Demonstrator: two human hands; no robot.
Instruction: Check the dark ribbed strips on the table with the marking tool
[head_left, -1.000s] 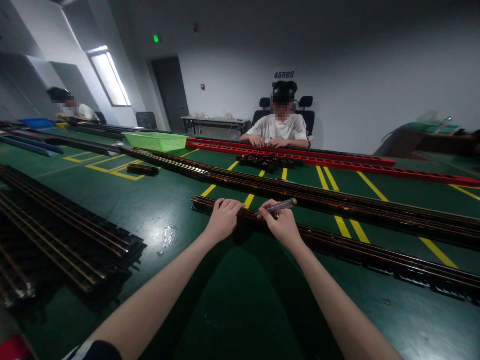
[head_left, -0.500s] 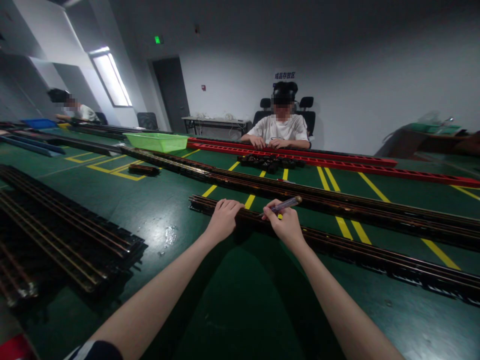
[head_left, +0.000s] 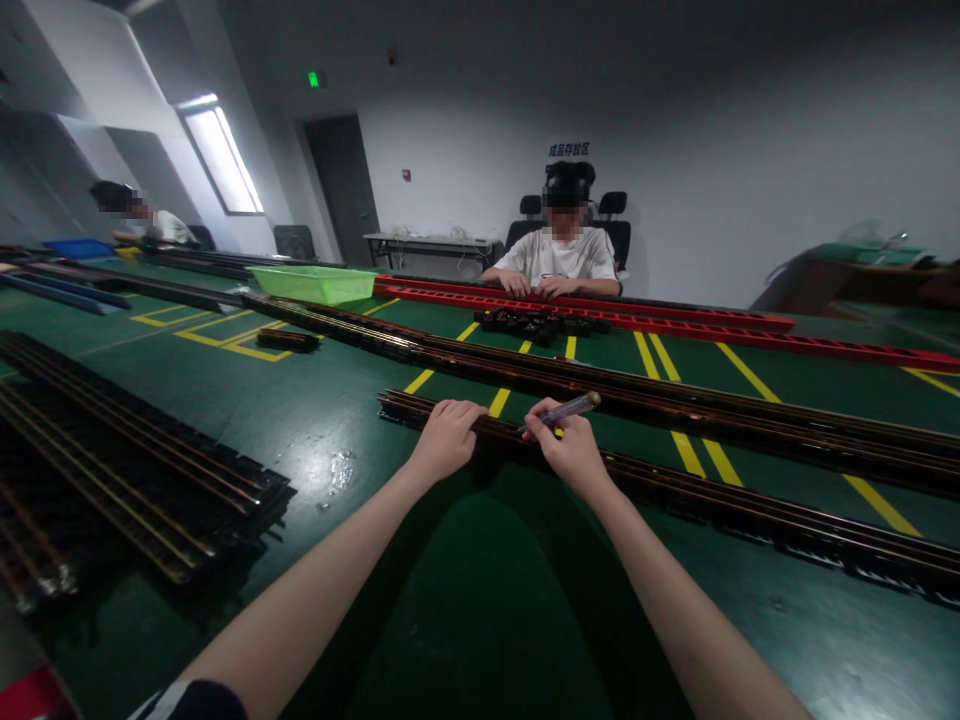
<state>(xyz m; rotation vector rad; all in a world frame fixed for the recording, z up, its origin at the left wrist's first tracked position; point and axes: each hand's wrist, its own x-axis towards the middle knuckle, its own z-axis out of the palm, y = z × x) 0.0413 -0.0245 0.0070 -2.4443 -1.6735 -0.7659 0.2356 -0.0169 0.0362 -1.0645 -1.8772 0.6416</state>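
A long dark rail with copper-coloured strips (head_left: 720, 492) runs across the green table before me. Near its left end, my left hand (head_left: 448, 437) grips it from above, fingers wrapped over the top and far side. My right hand (head_left: 568, 443) is closed round a screwdriver (head_left: 570, 408) with a translucent purplish handle. The tool slants, handle end up to the right, its tip down at the rail just right of my left hand. The exact spot under the tip is too small to make out.
Behind lies a second long strip rail (head_left: 637, 398), then red slotted rails (head_left: 697, 328) and black pieces (head_left: 536, 324). Several strip rails (head_left: 127, 460) lie at left. A short piece (head_left: 288, 340) and a green basket (head_left: 315, 285) stand beyond. A co-worker (head_left: 559, 255) sits opposite.
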